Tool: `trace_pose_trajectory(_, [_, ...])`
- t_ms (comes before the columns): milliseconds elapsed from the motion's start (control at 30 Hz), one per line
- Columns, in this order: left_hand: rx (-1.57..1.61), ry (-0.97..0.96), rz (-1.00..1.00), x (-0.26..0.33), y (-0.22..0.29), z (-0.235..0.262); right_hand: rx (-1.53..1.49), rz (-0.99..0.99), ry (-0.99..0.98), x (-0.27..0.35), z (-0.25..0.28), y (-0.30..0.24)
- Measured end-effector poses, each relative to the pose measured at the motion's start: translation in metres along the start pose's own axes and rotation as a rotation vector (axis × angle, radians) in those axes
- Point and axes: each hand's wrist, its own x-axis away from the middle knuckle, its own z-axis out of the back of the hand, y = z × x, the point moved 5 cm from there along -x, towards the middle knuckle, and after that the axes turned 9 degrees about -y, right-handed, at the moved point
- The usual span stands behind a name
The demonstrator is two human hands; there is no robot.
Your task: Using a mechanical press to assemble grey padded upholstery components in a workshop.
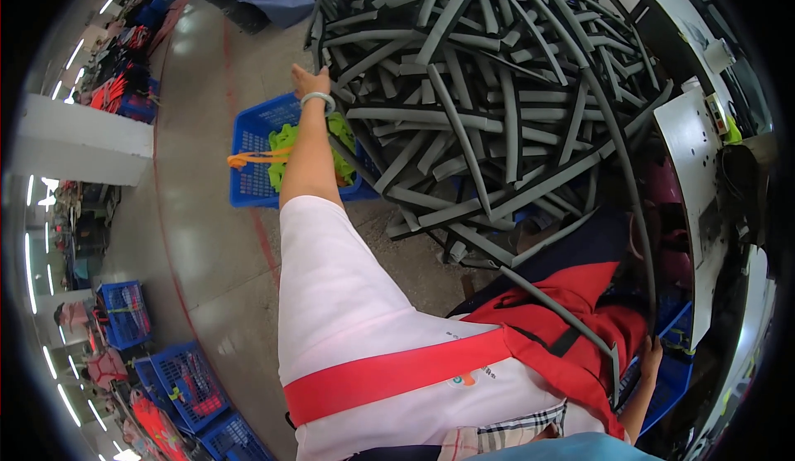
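My left arm stretches forward over a blue basket [248, 181] that holds bright green pieces. A pale bangle [317, 97] circles the wrist. My left hand [310, 80] is at the left edge of a big heap of grey foam-like strips with black edging [489, 88]; its thumb and fingers look apart, and I make out nothing held. Low at the right, my right hand [652, 357] is closed around the lower end of a long dark strip [636, 204], which curves up over the heap. Part of that hand's fingers is hidden.
A white panel with holes [691, 204] stands at the right, by another blue basket [675, 378]. Several blue baskets [189, 385] with red goods line the left. An orange strap [258, 157] crosses the near basket. A white pillar [83, 139] stands far left.
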Motion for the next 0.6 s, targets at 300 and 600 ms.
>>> trace_pose_trajectory(300, [0.024, -0.143, -0.012, -0.039, -0.007, -0.002, 0.145, 0.031, -0.01, -0.007, -0.01, -0.036])
trace_pose_trajectory(600, [1.028, -0.057, -0.882, 0.117, 0.233, 0.274, -0.017, -0.019, -0.063, -0.005, -0.002, -0.015])
